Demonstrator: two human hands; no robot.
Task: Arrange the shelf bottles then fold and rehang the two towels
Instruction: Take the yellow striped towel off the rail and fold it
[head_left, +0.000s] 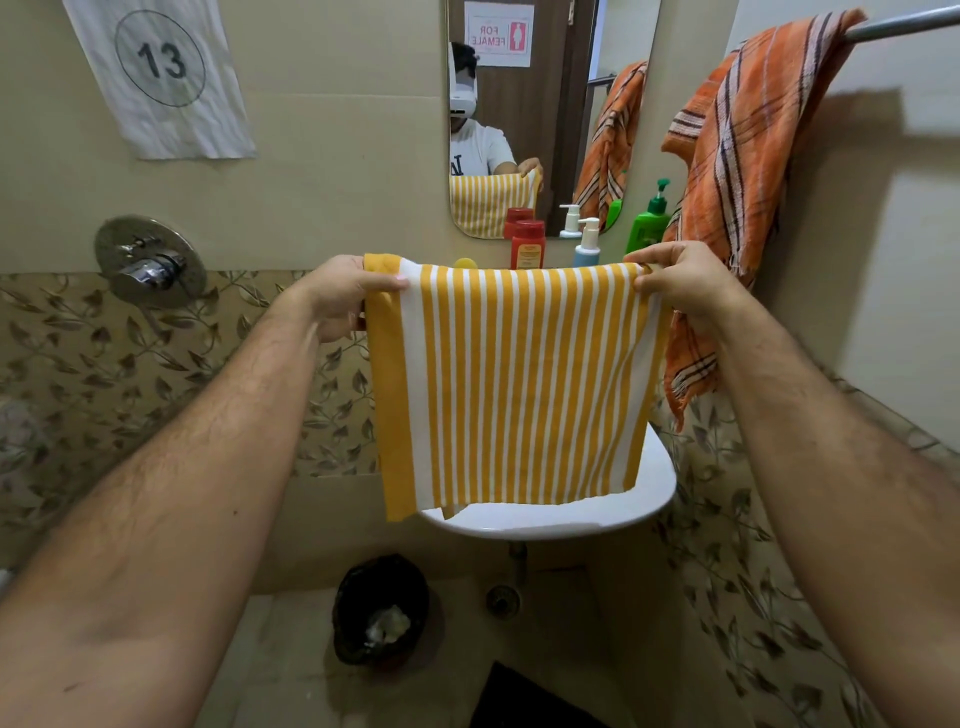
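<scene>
Left hand (345, 296), right hand (675, 283), pinching yellow striped towel (511, 384) corners, seemingly doubled

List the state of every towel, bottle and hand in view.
yellow striped towel: held up by top corners, hanging flat
orange towel: draped on rail
left hand: pinching towel corner
right hand: pinching towel corner
red bottle: upright, capped
green pump bottle: upright

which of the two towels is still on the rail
The orange plaid towel, draped over the rail at the upper right. The yellow striped towel is off it, held up by both hands.
</scene>
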